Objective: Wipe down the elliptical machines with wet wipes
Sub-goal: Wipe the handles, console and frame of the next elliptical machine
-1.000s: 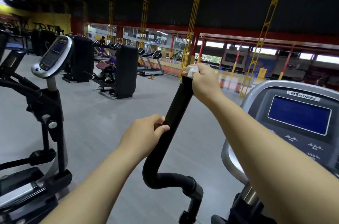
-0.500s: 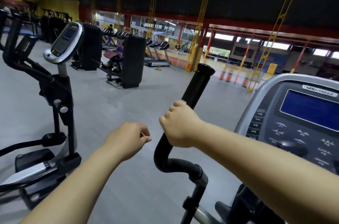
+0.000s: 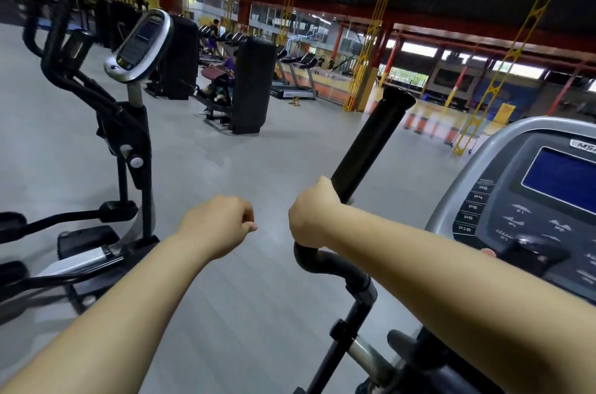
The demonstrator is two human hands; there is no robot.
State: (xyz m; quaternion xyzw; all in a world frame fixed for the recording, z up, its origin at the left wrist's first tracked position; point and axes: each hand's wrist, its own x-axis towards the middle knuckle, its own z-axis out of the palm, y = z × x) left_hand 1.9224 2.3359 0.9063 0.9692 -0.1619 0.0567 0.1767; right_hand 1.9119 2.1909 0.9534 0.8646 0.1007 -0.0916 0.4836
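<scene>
In gym: 2 black-framed ellipticals: near machine, left machine. R hand fingers wrap black foam handlebar; L hand fingers curled, empty.

Console cut off at right edge, neighbouring elliptical motion-blurred, distant people too small to tell

Open gap over floor between left hand and handlebar. Console blocks right side, just beside handlebar. Neighbouring elliptical stands left, well apart.
</scene>
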